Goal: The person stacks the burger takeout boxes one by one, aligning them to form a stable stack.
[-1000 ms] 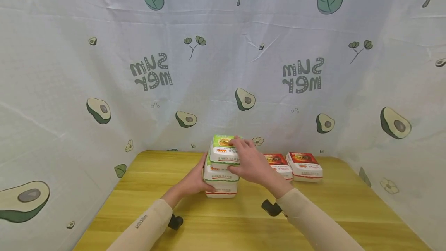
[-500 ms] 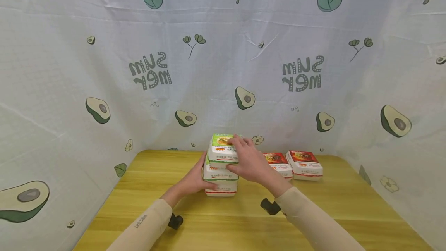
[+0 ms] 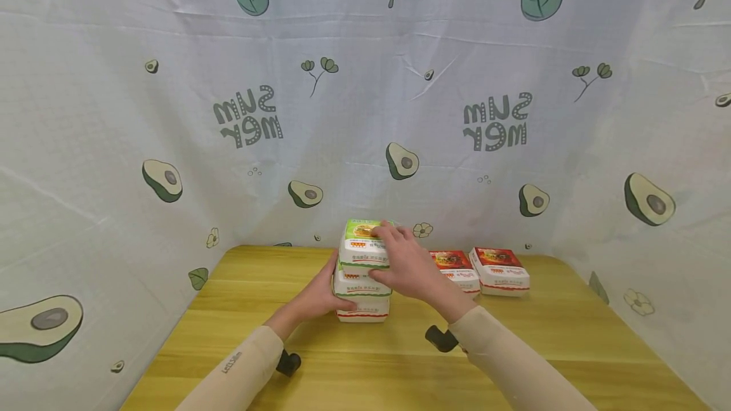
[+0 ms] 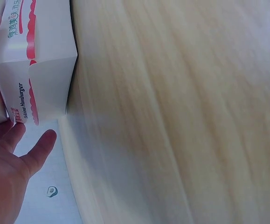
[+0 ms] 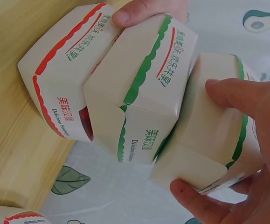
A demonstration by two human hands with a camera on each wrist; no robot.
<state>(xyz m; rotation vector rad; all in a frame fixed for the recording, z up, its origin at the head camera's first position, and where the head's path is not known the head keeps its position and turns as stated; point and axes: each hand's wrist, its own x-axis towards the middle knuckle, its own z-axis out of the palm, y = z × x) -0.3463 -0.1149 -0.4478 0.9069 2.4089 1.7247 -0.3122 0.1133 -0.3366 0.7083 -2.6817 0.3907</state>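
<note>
Stack [image 3: 362,289]: three lidded paper burger boxes, one upon another, on the wooden table [image 3: 354,370] in front of me, a little short of the patterned cloth [image 3: 354,113].
Bottom box [image 3: 371,311]: red wavy trim, standing on the table.
Middle box [image 3: 368,287]: green wavy trim, resting on the bottom one.
Top box [image 3: 360,259]: green-trimmed too, with a burger picture on its green lid; it sits above the middle one, slightly out of line with it. Whether its whole weight rests there I cannot tell.
Left hand [image 3: 321,293]: reaches round the stack's left side, pinching the bottom box between my thumb on the front, close under the middle one, and fingertips on the far side. One finger spreads clear of the cardboard.
Right hand [image 3: 407,265]: pinches the top box from the right, thumb on the front, fingers over the lid.
Red-topped boxes [image 3: 501,271]: two, side by side to the right of the stack and apart from it; my right forearm partly covers the nearer one.
Sleeves [image 3: 245,366]: cream, lettering on the left, with a black device [image 3: 288,363] below each wrist.
</note>
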